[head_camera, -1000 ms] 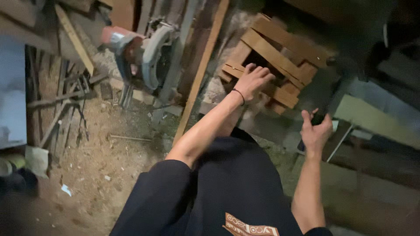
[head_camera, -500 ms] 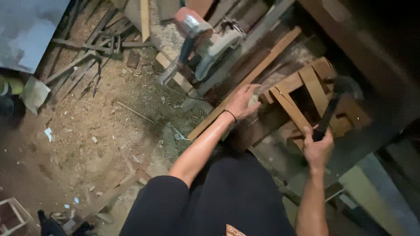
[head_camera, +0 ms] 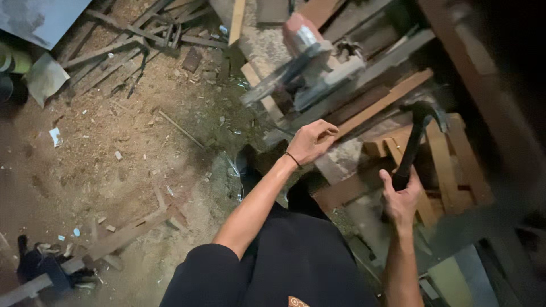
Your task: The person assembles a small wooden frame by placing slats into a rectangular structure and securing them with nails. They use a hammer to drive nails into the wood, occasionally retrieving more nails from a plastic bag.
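Sawdust-strewn floor (head_camera: 114,148) carries scrap timber. I note a slatted wooden frame (head_camera: 443,165) at right, a circular saw (head_camera: 318,62) beyond it. My right hand (head_camera: 401,196) is clamped on a black hammer (head_camera: 415,136) over the frame; my left hand (head_camera: 311,141) rests loosely curled on a plank (head_camera: 381,102), gripping nothing.

Circular saw (head_camera: 310,59), red motor housing and grey guard, lies tilted on planks just beyond the fingers. Sawdust-covered floor (head_camera: 114,153) to the left of the fingers, strewn with chips. Thin wood offcuts (head_camera: 131,40) piled far left and beyond. Grey sheet (head_camera: 40,17) at the far corner. Long board (head_camera: 85,253) lies well nearer than the fingers.
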